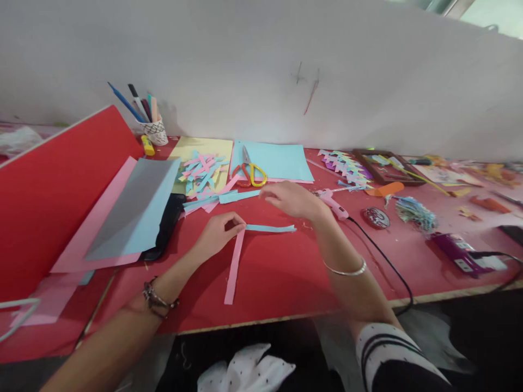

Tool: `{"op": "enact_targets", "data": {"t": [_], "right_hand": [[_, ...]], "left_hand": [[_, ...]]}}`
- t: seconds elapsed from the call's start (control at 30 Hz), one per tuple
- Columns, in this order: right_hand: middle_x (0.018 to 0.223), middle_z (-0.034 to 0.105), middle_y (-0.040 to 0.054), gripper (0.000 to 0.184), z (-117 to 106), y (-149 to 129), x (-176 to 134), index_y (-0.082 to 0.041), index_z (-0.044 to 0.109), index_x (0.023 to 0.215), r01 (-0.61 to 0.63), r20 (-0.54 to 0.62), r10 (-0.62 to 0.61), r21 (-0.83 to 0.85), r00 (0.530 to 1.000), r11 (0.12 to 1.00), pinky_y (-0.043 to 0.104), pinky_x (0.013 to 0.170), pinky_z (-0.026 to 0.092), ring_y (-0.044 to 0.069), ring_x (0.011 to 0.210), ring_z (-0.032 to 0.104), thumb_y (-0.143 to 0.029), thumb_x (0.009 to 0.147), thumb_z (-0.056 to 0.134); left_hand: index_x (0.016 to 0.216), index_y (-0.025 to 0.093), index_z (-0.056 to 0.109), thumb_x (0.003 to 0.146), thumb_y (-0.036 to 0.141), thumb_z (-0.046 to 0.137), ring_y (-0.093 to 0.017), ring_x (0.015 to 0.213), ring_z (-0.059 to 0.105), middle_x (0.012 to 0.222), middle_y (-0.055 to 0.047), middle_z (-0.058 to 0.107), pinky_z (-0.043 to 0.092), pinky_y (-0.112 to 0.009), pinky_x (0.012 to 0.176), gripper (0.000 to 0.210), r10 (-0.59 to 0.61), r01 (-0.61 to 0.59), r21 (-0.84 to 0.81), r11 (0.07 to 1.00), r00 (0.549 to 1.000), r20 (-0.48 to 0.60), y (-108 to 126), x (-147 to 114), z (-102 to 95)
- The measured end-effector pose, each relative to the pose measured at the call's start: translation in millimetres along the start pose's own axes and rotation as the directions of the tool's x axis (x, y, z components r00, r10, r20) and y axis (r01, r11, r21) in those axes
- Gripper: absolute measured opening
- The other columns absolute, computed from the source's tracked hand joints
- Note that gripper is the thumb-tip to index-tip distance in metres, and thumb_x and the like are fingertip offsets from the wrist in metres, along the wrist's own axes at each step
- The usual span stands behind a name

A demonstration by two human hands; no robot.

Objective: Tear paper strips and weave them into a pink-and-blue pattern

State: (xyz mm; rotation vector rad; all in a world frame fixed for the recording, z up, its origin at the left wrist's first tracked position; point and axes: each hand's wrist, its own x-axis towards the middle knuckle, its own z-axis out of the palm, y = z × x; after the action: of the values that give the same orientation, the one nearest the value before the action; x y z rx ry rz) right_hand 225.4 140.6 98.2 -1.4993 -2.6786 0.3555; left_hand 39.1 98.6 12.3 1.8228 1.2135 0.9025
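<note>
My left hand (218,234) is closed in a pinch where a pink paper strip (234,269) and a blue paper strip (269,228) meet at a corner. The pink one points toward the table's front edge, the blue one to the right. Farther back, my right hand (288,198) has its fingers bent down at the end of another light blue paper strip (241,196); the thumb is partly hidden. That strip's other end lies by a small stack of blue and pink strips (208,200). Scissors (252,171) with red and yellow handles rest just behind.
Cut strips (202,170) pile on a yellow sheet (223,146); a blue sheet (278,158) lies beside it. A pink glue gun (333,204) with a black cord is right of my hand. A pen cup (156,132), red board (69,190), woven paper chain (347,166) and frame (388,177) surround.
</note>
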Motion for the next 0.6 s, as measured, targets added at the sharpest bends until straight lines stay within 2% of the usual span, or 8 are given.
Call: {"op": "enact_targets", "data": {"t": [0.13,0.3,0.43,0.6], "right_hand": [[0.108,0.060,0.0063,0.036,17,-6,45,-0.017,0.056,0.107,0.039,-0.091,-0.037,0.020,0.995,0.999,0.024,0.073,0.039,0.016,0.094,0.054,-0.005,0.083,0.032],[0.120,0.047,0.0089,0.049,44,-10,87,-0.025,0.048,0.119,-0.056,-0.088,0.048,-0.090,0.995,0.994,0.028,0.069,0.044,0.018,0.094,0.054,-0.001,0.080,0.031],[0.125,0.042,0.0116,0.046,57,-11,101,-0.024,0.051,0.115,-0.082,-0.078,0.073,-0.118,0.994,0.990,0.030,0.068,0.045,0.022,0.105,0.049,-0.002,0.080,0.032],[0.112,0.052,0.0103,0.039,62,-10,105,-0.021,0.055,0.109,-0.076,-0.082,0.065,-0.128,0.994,0.989,0.030,0.070,0.045,0.020,0.097,0.052,-0.003,0.081,0.034]], "left_hand": [[0.067,0.018,0.058,0.074,0.028,0.050,-0.014,0.062,0.057,0.065,0.000,0.063,0.043,-0.024,0.059,0.015,0.025,-0.026,0.048,0.999,0.999,0.023,-2,0,2.4],[0.079,0.017,0.063,0.076,0.021,0.048,-0.015,0.070,0.060,0.078,-0.004,0.066,0.045,-0.024,0.064,0.015,0.074,-0.081,0.105,0.991,0.995,0.068,-4,1,2.2],[0.083,0.018,0.066,0.078,0.016,0.048,-0.015,0.074,0.060,0.079,-0.004,0.065,0.045,-0.025,0.069,0.019,0.130,-0.149,0.150,0.977,0.982,0.134,-6,3,0.1],[0.089,0.017,0.067,0.080,0.014,0.048,-0.016,0.073,0.059,0.078,-0.006,0.063,0.045,-0.026,0.068,0.021,0.176,-0.210,0.196,0.958,0.969,0.175,-9,4,-0.1]]}}
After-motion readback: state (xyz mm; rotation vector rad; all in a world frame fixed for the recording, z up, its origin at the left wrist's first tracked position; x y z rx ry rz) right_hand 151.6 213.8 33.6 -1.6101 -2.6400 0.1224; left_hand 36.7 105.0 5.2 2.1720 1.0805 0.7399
